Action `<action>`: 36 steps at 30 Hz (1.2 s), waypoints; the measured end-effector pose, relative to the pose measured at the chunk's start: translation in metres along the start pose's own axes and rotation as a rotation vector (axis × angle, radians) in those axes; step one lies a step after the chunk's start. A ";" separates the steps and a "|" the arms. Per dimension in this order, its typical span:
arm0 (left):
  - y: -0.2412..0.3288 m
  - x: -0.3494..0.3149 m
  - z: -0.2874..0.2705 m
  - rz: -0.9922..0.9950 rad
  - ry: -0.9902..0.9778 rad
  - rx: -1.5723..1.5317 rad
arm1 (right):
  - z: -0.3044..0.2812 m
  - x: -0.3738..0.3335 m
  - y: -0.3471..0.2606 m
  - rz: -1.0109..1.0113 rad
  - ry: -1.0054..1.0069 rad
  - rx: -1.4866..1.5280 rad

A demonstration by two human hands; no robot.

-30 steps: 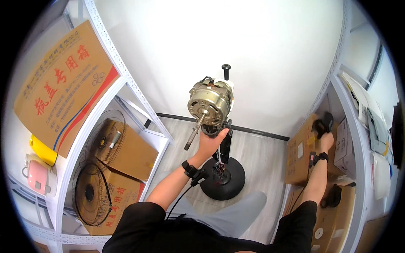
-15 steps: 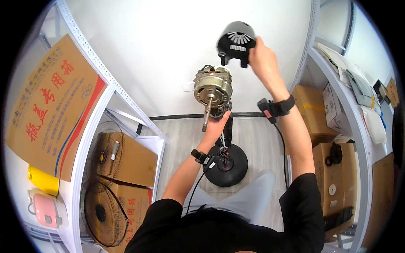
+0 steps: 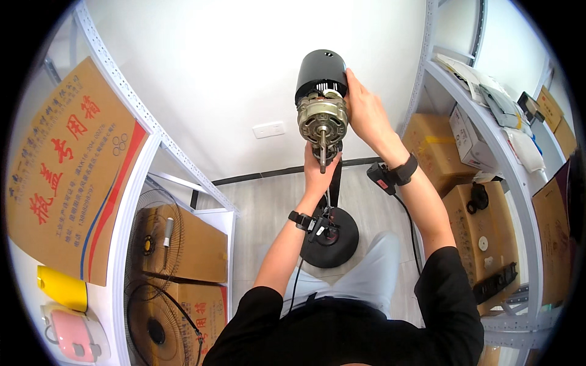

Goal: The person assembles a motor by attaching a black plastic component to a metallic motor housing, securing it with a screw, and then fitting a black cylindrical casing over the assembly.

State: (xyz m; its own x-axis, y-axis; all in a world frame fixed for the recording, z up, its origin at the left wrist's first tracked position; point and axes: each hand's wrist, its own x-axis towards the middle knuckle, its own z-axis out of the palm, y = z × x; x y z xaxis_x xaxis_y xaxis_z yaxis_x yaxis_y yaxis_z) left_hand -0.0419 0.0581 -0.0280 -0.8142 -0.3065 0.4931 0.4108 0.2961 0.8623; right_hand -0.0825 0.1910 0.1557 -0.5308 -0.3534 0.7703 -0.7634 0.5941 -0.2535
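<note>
A fan motor (image 3: 321,117) with a metal casing and a long shaft sits at the top of a black stand. My left hand (image 3: 318,174) is closed around the part just below the motor, its fingers partly hidden behind it. My right hand (image 3: 367,116) grips the side of a dark motor cover (image 3: 321,72), fingers mostly out of sight behind it. The cover's open end meets the back of the motor, with vent slots showing at its lower edge. Loose wires hang near the stand's round black base (image 3: 336,247) on the floor.
Fan grilles (image 3: 155,329) lean against cardboard boxes (image 3: 189,244) on the left shelf. On the right, a box (image 3: 488,229) carries small black parts and a white disc. A wall socket (image 3: 268,130) is behind the motor. A cable (image 3: 410,222) hangs from my right wrist.
My right hand has brought the motor cover down and left, from above the motor to its back end. The cover has turned, and its inside no longer shows.
</note>
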 end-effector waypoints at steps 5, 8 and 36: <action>0.015 0.007 -0.034 0.130 -0.244 -0.351 | -0.008 -0.006 -0.009 -0.021 -0.033 0.018; 0.048 0.018 -0.061 0.265 -0.340 -0.462 | -0.016 -0.011 -0.014 -0.031 -0.013 0.064; 0.105 0.060 -0.077 0.176 -0.340 -0.458 | -0.042 -0.072 -0.068 0.013 0.081 0.066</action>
State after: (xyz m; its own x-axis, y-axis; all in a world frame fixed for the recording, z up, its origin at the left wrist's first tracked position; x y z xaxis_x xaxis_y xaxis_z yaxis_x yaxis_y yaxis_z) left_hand -0.0165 0.0011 0.1008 -0.7727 0.0414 0.6334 0.6246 -0.1277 0.7704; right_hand 0.0231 0.2067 0.1421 -0.5109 -0.2846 0.8111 -0.7810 0.5479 -0.2997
